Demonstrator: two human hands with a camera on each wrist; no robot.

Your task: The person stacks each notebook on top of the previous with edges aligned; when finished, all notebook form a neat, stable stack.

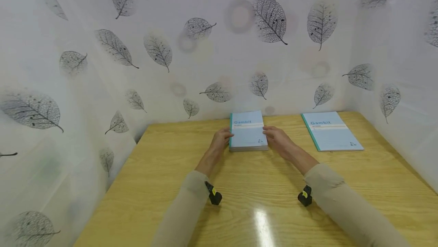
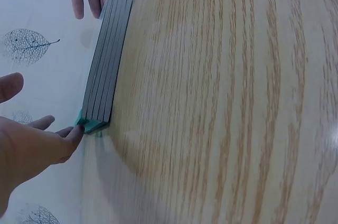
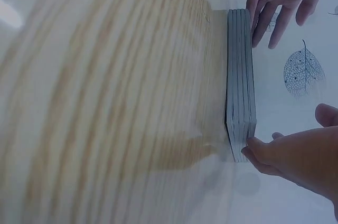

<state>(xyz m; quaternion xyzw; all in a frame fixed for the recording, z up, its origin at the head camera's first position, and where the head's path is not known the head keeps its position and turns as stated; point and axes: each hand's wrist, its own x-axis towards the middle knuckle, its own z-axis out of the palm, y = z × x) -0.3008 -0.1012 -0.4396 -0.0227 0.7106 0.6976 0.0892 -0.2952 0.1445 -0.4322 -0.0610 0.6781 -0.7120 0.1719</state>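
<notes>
A neat stack of several light-blue "Gambit" notebooks (image 1: 248, 134) with green spines lies near the table's back edge. At its left side, my left hand (image 1: 220, 140) touches the spines with its fingertips. On the opposite side, the fingertips of my right hand (image 1: 278, 140) rest against the edge of the stack. Both wrist views show the notebooks' grey-looking page edges (image 2: 107, 60) lined up, one above another. The right wrist view has my right hand (image 3: 301, 155) at the stack's near corner, thumb held away from the notebooks.
Another "Gambit" notebook (image 1: 333, 134) lies flat at the back right of the wooden table (image 1: 164, 178). A pale leaf-patterned curtain (image 1: 219, 56) stands close behind the table and along its sides. Each sleeve carries a small black wrist camera (image 1: 215, 196).
</notes>
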